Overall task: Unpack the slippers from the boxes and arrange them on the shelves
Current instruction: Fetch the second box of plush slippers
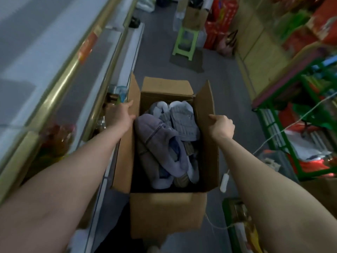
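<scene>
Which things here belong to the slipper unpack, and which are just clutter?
Job in hand:
- cardboard box, open
- slippers piled inside it
- left hand and right hand, each with a grip on a side flap

Lying about:
- green stool
- red bags
- green rack
- white cord
- freezer cabinet

the cardboard box [167, 212] is plain brown, and dark inside. the fluffy slipper [155, 132] in it is a dull purple-grey, with a paler blue-grey lining. the ribbed slipper [182, 117] is grey with fine stripes and a whitish collar. the floor [228, 79] is plain grey. the stool [186, 42] is light green, the rack [313, 94] a deeper green. the bags [217, 30] are red with some yellow print. the counter trim [60, 84] is golden, the cord [224, 180] white.
</scene>
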Demonstrator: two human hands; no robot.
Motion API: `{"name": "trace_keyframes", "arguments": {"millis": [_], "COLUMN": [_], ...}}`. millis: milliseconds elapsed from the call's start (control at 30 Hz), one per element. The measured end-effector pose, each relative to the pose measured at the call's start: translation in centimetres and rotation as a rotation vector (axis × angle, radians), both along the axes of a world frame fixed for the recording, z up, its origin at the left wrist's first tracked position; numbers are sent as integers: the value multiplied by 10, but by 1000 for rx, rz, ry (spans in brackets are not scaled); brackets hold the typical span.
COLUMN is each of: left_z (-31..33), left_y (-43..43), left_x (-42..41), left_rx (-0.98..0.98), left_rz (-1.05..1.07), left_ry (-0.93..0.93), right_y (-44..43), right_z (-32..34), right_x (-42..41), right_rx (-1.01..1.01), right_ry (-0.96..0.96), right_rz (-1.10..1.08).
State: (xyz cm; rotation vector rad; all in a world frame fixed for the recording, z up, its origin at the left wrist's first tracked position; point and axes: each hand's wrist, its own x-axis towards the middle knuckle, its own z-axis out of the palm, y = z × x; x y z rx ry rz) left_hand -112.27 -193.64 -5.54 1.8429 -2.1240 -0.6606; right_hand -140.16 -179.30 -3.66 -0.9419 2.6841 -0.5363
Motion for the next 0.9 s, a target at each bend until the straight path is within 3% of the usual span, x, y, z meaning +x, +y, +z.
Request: {"name": "trace_keyframes", "arguments": {"millis": [167, 400, 600, 900], "left_z": [-5, 1, -29, -15], "left_y": [-154, -353, -510, -688], "left_x": [-74, -194, -313, -478], "left_rx": [-16, -4, 4, -38], "left_rz": [-98, -165, -112, -98], "left_ry": [-61, 8, 26, 5], "right_y": [-136, -308, -460, -665], "right_z": [-7, 1, -9, -7], "right_x": [-68, -175, -297, -474], "right_rx": [5, -10, -13, 35], "right_ry": [-21, -43, -33, 6], "right_rz": [-56, -105, -65, -56]}}
